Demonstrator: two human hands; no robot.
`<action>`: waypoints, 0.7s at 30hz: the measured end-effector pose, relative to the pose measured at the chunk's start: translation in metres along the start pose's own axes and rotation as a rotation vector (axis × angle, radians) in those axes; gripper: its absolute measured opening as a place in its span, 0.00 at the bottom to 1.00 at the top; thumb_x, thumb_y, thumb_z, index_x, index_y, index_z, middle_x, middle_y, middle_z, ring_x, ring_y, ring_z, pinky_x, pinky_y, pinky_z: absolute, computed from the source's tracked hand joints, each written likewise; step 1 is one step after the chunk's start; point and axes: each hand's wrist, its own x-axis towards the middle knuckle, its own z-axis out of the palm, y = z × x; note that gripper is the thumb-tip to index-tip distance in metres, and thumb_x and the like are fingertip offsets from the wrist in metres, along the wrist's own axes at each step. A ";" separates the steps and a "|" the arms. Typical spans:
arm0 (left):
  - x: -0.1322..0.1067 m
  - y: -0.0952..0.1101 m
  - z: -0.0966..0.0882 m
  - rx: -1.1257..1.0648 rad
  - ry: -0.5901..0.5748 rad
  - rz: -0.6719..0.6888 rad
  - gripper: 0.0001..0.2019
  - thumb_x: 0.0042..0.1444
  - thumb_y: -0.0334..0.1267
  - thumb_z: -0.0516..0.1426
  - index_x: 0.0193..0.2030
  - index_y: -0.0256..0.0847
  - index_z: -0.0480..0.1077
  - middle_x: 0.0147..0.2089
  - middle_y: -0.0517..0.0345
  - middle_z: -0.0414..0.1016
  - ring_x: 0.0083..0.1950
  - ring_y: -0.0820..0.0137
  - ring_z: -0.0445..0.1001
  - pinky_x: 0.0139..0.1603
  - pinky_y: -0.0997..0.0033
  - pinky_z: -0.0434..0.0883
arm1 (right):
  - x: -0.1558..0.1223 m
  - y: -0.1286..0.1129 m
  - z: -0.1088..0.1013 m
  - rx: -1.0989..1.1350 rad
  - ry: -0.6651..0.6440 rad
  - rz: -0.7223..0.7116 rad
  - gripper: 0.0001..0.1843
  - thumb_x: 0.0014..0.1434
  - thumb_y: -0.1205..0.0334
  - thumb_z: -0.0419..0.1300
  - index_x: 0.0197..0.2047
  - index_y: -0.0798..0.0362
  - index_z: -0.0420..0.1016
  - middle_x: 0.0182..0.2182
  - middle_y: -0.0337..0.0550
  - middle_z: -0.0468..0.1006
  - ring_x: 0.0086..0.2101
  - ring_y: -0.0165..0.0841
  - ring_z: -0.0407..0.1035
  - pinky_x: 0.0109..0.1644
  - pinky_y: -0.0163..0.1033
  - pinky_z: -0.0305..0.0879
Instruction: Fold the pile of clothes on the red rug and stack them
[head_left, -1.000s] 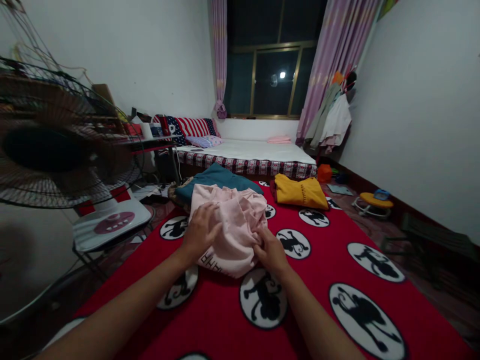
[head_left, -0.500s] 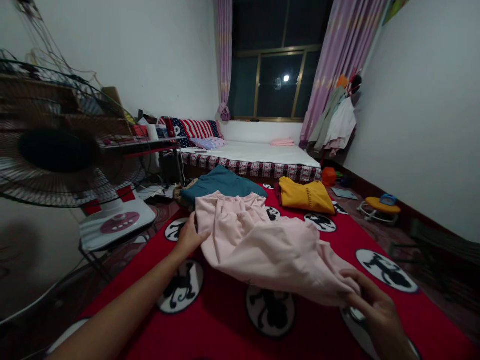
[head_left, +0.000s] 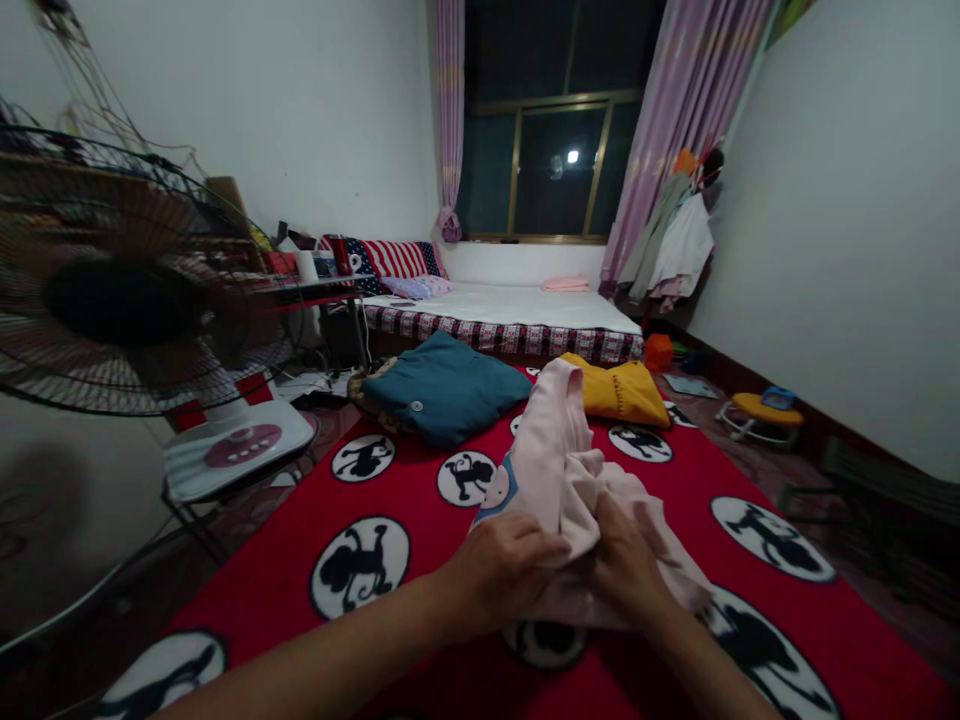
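A pale pink sweatshirt [head_left: 551, 460], bunched and partly folded over itself, is held up above the red blanket [head_left: 420, 640] near the middle of the head view. A blue and pink cartoon print shows on its left side. My left hand [head_left: 502, 570] is closed on its near left edge, the thumb and fingers pinching the cloth. Close by on the right, my right hand [head_left: 626, 560] grips a fold, its fingertips partly hidden in the fabric. Behind the sweatshirt lie a folded teal garment [head_left: 450, 385] and a folded yellow garment [head_left: 622, 388].
On the left a fan [head_left: 120, 300] stands over a white chair [head_left: 244, 450], beside a cluttered desk [head_left: 322, 288]. A low bed [head_left: 502, 305] lies under the window. At right are a small round stool [head_left: 761, 410] and hanging clothes [head_left: 679, 245].
My hands have come together from far apart, the left moving right and the right moving left. The spread sweatshirt is now gathered and turned, its print showing, and more of the teal garment is uncovered.
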 end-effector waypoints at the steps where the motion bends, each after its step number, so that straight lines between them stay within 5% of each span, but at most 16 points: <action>1: -0.002 -0.001 -0.005 -0.017 -0.034 0.017 0.11 0.62 0.35 0.53 0.48 0.42 0.72 0.37 0.55 0.76 0.38 0.71 0.73 0.39 0.74 0.69 | 0.000 0.004 0.004 -0.007 -0.027 0.001 0.29 0.49 0.57 0.60 0.55 0.53 0.66 0.45 0.49 0.76 0.45 0.45 0.71 0.47 0.47 0.68; 3: -0.003 -0.010 -0.016 0.004 -0.062 0.027 0.09 0.62 0.36 0.53 0.45 0.43 0.74 0.34 0.58 0.76 0.35 0.72 0.73 0.36 0.75 0.68 | -0.002 0.011 0.008 -0.051 -0.032 -0.014 0.29 0.50 0.60 0.58 0.56 0.53 0.64 0.46 0.50 0.75 0.46 0.45 0.70 0.48 0.47 0.66; 5: 0.001 -0.031 -0.032 0.079 0.028 -0.034 0.09 0.61 0.37 0.54 0.43 0.43 0.74 0.34 0.57 0.76 0.35 0.71 0.73 0.38 0.73 0.68 | -0.004 0.015 0.010 -0.081 0.010 -0.028 0.31 0.51 0.60 0.58 0.59 0.51 0.61 0.49 0.50 0.74 0.49 0.46 0.68 0.50 0.47 0.65; 9: 0.014 -0.100 -0.070 0.269 0.261 -0.291 0.09 0.61 0.34 0.52 0.42 0.41 0.74 0.42 0.53 0.77 0.46 0.67 0.73 0.51 0.66 0.67 | -0.010 0.017 0.013 -0.101 0.062 -0.020 0.31 0.54 0.59 0.58 0.60 0.51 0.59 0.51 0.51 0.72 0.51 0.47 0.67 0.51 0.48 0.65; 11: 0.017 -0.138 -0.088 0.447 0.176 -0.474 0.16 0.55 0.39 0.59 0.52 0.44 0.71 0.54 0.50 0.72 0.56 0.61 0.68 0.58 0.61 0.63 | -0.011 0.017 0.015 -0.112 0.075 -0.007 0.31 0.54 0.59 0.58 0.61 0.51 0.58 0.51 0.51 0.72 0.51 0.47 0.67 0.51 0.49 0.65; 15: 0.015 -0.188 -0.102 0.648 -0.168 -0.698 0.52 0.36 0.50 0.69 0.68 0.49 0.52 0.68 0.42 0.54 0.67 0.47 0.53 0.63 0.48 0.55 | -0.013 0.019 0.017 -0.106 0.089 -0.003 0.32 0.53 0.60 0.59 0.61 0.50 0.57 0.50 0.51 0.72 0.50 0.47 0.68 0.51 0.49 0.65; 17: 0.016 -0.200 -0.101 0.682 -0.235 -0.704 0.50 0.37 0.51 0.68 0.68 0.50 0.53 0.65 0.41 0.57 0.65 0.46 0.56 0.62 0.48 0.55 | -0.013 0.019 0.017 -0.087 0.093 -0.003 0.33 0.53 0.61 0.58 0.62 0.49 0.57 0.51 0.50 0.72 0.51 0.47 0.67 0.52 0.49 0.65; 21: 0.024 -0.205 -0.095 0.667 -0.192 -0.673 0.34 0.42 0.42 0.66 0.59 0.48 0.65 0.57 0.43 0.63 0.58 0.49 0.62 0.56 0.53 0.62 | -0.014 0.018 0.017 -0.068 0.097 0.015 0.34 0.51 0.63 0.58 0.62 0.48 0.57 0.52 0.49 0.72 0.52 0.46 0.67 0.53 0.48 0.65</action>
